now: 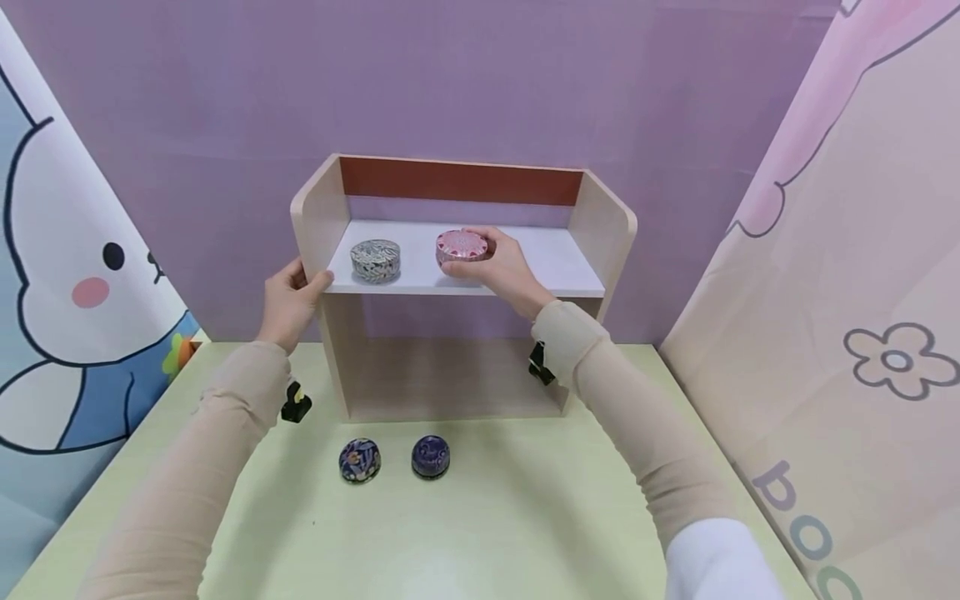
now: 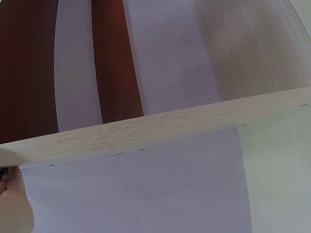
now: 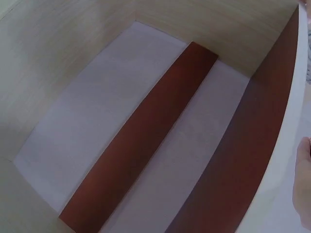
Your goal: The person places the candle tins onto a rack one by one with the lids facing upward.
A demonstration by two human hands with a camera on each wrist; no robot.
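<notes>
A small wooden shelf unit [image 1: 612, 217] stands against the back wall. My right hand [image 1: 510, 271] pinches a pink patterned round tin [image 1: 461, 246] by its sides on the white upper board [image 1: 551, 260]; whether the tin touches the board I cannot tell. Left of it on the same board sits a grey-and-white patterned round tin [image 1: 376, 261]. My left hand [image 1: 288, 304] grips the front edge of the unit's left side panel [image 1: 318, 217], thumb toward the inside. Only parts of the left hand [image 2: 14, 201] and right hand [image 3: 302, 184] show in the wrist views.
Two dark blue patterned round tins [image 1: 359, 461], the other tin [image 1: 431, 457] to its right, lie on the pale green table [image 1: 450, 542] before the unit. Reddish-brown strips [image 3: 141, 136] cross the unit's back. Printed panels [image 1: 825, 275] flank the table on both sides.
</notes>
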